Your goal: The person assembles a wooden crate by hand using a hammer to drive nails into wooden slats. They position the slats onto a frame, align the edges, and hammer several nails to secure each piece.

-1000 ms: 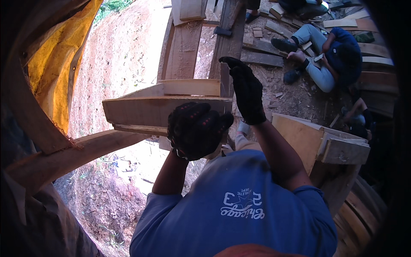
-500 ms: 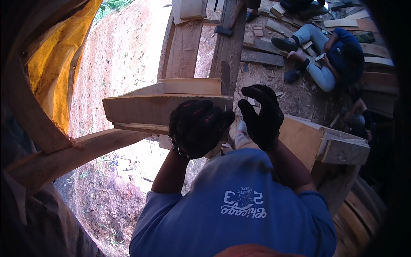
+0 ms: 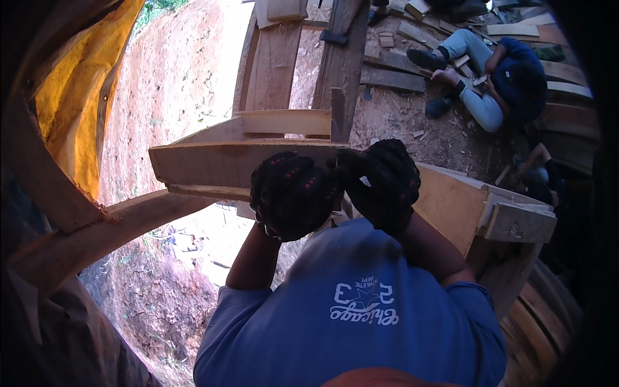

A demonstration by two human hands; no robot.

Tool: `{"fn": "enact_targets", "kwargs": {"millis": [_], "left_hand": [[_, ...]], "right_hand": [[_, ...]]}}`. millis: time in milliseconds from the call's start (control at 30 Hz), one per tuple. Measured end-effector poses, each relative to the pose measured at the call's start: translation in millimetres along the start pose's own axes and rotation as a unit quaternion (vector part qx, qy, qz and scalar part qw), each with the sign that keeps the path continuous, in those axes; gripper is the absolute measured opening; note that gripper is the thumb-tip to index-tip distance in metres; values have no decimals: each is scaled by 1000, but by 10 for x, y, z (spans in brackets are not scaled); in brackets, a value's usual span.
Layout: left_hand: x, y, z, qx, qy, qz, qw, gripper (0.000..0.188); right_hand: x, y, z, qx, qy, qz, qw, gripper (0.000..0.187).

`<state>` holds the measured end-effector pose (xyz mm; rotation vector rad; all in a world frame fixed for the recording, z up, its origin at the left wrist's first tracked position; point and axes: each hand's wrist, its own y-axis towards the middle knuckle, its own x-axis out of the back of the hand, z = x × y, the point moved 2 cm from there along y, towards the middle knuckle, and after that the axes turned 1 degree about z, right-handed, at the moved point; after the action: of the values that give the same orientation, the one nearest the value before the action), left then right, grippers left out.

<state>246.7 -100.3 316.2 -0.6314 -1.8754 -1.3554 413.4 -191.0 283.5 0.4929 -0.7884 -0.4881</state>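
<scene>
Both gloved hands meet at the near end of a thick curved timber (image 3: 238, 161) that lies crosswise on the wooden frame (image 3: 464, 206). The left hand (image 3: 293, 193) is curled into a loose fist against the plank's end, and the right hand (image 3: 380, 184) is closed just beside it, touching it. Whether either hand actually clamps the wood or some small tool is hard to tell, since the black gloves hide the fingertips and whatever sits between them. A shorter board (image 3: 284, 121) lies just behind the timber, with an upright stub (image 3: 337, 113) at its right end. The step in hand looks like seating or adjusting this timber's end on the frame, with the piece already lying across. The next move probably calls for a firm two-handed hold and a careful nudge along the frame's edge, keeping the plank level so that it does not slide toward the red earth slope (image 3: 174, 84) below. A seated person in blue (image 3: 503, 77) works among scattered offcuts (image 3: 393, 77) well apart from the hands.
</scene>
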Motion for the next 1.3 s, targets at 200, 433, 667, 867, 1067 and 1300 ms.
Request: {"fn": "enact_targets", "kwargs": {"millis": [200, 433, 667, 867, 1067, 1300], "left_hand": [[-26, -74, 24, 9, -27, -16, 999, 22], [18, -75, 95, -40, -76, 49, 995, 33], [-27, -194, 49, -16, -41, 4, 999, 33], [-75, -146, 67, -11, -26, -11, 1000, 24], [-49, -145, 60, 13, -25, 8, 1000, 23], [5, -108, 60, -18, -41, 24, 999, 29]], "right_hand": [[-25, -105, -56, 60, -11, 5, 998, 39], [-41, -116, -60, 66, -3, 27, 997, 42], [-58, -125, -42, 56, -3, 17, 998, 37], [-76, -123, -23, 64, -13, -3, 998, 34], [-58, -91, -2, 31, -9, 4, 999, 33], [-24, -55, 21, -60, -13, -35, 997, 43]]}}
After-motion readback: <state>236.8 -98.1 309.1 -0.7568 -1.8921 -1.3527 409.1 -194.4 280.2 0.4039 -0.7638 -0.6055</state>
